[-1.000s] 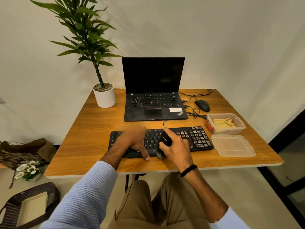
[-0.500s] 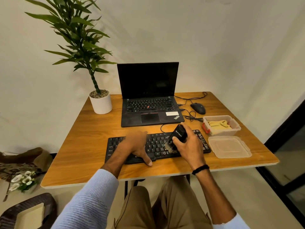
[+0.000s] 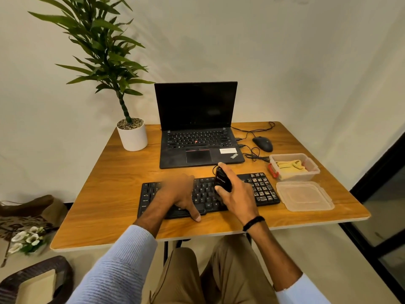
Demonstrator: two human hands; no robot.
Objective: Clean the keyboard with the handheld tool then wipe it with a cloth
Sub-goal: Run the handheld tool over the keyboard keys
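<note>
Black full-size keyboard [image 3: 260, 189] lies flat along the near middle of the wooden surface [image 3: 114, 194]; its numeric pad is exposed at the right end. Left hand [image 3: 177, 194] rests palm-down on the left-centre keys, fingers [image 3: 186, 181] extended and relaxed (slightly blurred), thumb at the keyboard's near edge; it grasps nothing. Right hand [image 3: 238, 198] is over the keyboard's centre-right; its fingers are curled round a small black handheld cleaning tool [image 3: 222, 179], one finger laid along the tool's far side. The tool stands roughly upright; whether its lower end touches the keys cannot be told. Yellow cloth [image 3: 289, 166] lies bunched inside a clear plastic container [image 3: 315, 170] at the right, just beyond the keyboard's far right corner; the container's clear lid [image 3: 304, 196] lies flat just near of it. Open black laptop [image 3: 197, 132] sits far centre; black wired mouse [image 3: 262, 144] to its right; white potted plant [image 3: 132, 137] at far left.
</note>
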